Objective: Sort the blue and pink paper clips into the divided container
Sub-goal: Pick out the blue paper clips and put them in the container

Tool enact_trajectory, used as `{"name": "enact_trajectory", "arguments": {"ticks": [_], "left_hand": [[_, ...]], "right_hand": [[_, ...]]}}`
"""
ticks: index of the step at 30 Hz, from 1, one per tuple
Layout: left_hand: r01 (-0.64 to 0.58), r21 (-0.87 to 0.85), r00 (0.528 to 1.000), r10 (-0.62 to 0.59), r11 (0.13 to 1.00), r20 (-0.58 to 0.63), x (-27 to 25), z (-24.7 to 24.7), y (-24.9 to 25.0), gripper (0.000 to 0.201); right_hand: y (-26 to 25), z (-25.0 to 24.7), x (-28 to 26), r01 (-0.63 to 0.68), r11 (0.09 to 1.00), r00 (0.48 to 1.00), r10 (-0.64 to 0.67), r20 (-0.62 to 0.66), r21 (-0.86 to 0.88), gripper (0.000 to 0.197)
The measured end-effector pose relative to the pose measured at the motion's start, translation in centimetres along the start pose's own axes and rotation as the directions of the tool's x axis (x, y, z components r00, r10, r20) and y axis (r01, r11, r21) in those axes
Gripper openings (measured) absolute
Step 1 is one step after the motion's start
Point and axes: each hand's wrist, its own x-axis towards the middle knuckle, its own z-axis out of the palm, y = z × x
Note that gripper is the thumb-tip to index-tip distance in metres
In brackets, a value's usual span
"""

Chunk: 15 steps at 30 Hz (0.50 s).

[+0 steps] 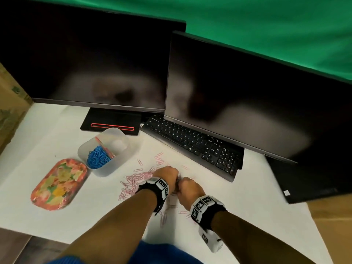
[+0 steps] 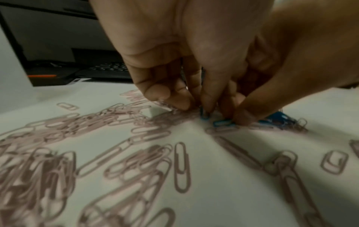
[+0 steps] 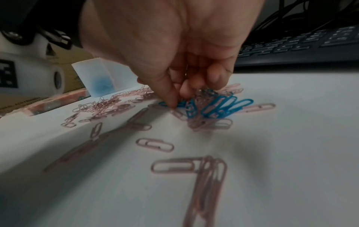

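Note:
My two hands meet over a small heap of blue paper clips (image 3: pixel 219 106) on the white table sheet (image 1: pixel 238 206). My left hand (image 2: pixel 198 107) points down, its fingertips pinching a blue clip (image 2: pixel 205 114). Beside it, my right hand (image 3: pixel 179 98) has thumb and curled fingers closed on the edge of the blue heap. Pink paper clips (image 2: pixel 58 153) lie scattered all around both hands (image 1: pixel 133 180). The translucent divided container (image 1: pixel 122 161) stands to the far left, with blue clips (image 1: pixel 98 158) in its near compartment and a few pink ones (image 1: pixel 107 150) in another.
A flowered oval tray (image 1: pixel 59 183) lies left of the container. A black keyboard (image 1: pixel 192 143) and two dark monitors (image 1: pixel 247 96) close off the back and right. A cardboard box (image 1: pixel 11 103) stands at the far left edge.

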Motion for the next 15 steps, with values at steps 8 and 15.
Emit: {"name": "enact_trajectory", "arguments": {"ticks": [8,15], "left_hand": [[0.074,0.058,0.997,-0.075,0.996,0.017,0.6,-0.2,-0.2,0.025],[0.123,-0.308,0.984,-0.156,0.944,-0.087,-0.4,-0.1,-2.9,0.009]], "right_hand": [[0.0,0.1,-0.4,0.124,0.992,0.992,-0.124,0.002,0.006,0.028],[0.1,0.6,0.5,0.146,0.986,0.986,-0.139,0.098,-0.078,0.047]]}}
